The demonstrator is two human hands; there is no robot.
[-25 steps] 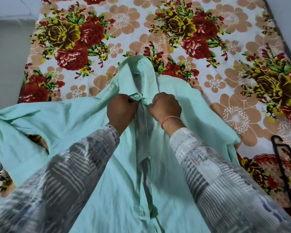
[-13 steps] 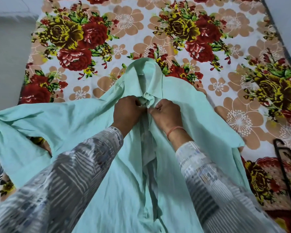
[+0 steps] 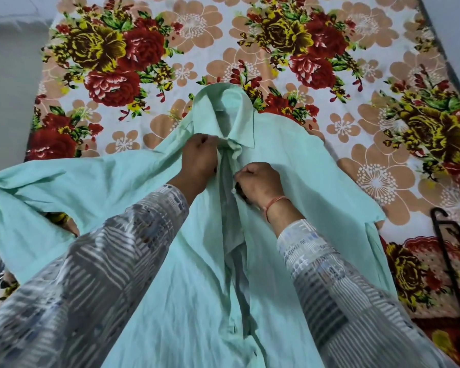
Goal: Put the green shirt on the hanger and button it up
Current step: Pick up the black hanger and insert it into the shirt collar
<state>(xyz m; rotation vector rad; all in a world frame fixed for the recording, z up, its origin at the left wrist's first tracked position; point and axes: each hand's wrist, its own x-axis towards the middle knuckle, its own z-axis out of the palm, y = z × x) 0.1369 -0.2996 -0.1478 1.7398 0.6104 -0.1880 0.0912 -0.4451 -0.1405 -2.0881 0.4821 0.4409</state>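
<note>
A pale green shirt (image 3: 290,160) lies face up on the flowered bed, collar pointing away from me, sleeves spread to both sides. My left hand (image 3: 199,158) grips the left front edge just under the collar. My right hand (image 3: 258,181) pinches the right front edge lower down, beside a small white button (image 3: 233,191). Below my hands the front stays parted, showing a grey strip of the inside. A black hanger (image 3: 448,251) lies on the bed at the right edge, apart from the shirt and partly out of view.
The bedspread (image 3: 369,107) with red, yellow and tan flowers covers the whole bed. Grey floor (image 3: 8,102) runs along the left side. A pale wall and the dark bed edge (image 3: 446,57) stand at the right.
My hands had met at the collar; now the right hand has dropped down the front edge to a button, while the left stays under the collar. The collar lies flatter.
</note>
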